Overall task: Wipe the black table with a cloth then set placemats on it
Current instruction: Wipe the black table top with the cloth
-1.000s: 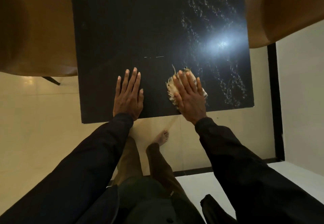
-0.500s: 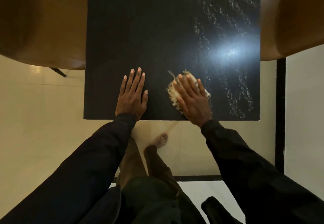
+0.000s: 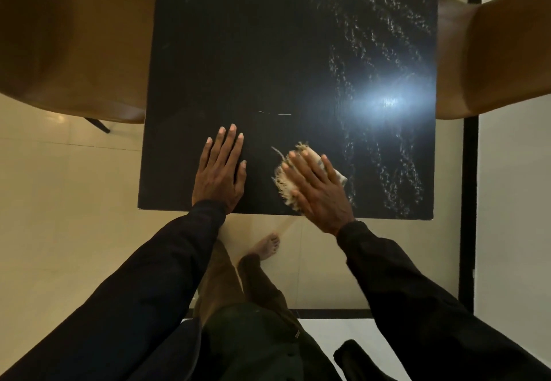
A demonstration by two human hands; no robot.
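The black table [image 3: 253, 52] fills the upper middle of the head view. My left hand [image 3: 220, 171] lies flat on it near the front edge, fingers straight. My right hand [image 3: 316, 192] presses flat on a folded beige cloth [image 3: 283, 180] with a frayed fringe, close to the front edge. Most of the cloth is hidden under the palm. Wet streaks and a bright light reflection [image 3: 387, 101] show on the table's right half. No placemats are in view.
A brown chair [image 3: 68, 40] stands at the table's left side and another brown chair [image 3: 492, 58] at its right. A dark vertical post [image 3: 469, 171] runs along the right. My legs and a bare foot [image 3: 268, 246] are on the cream floor below the table edge.
My right hand with the cloth has slid slightly toward the table's front edge. The camera has shifted, so the table sits more to the right in view. The left hand stays flat.
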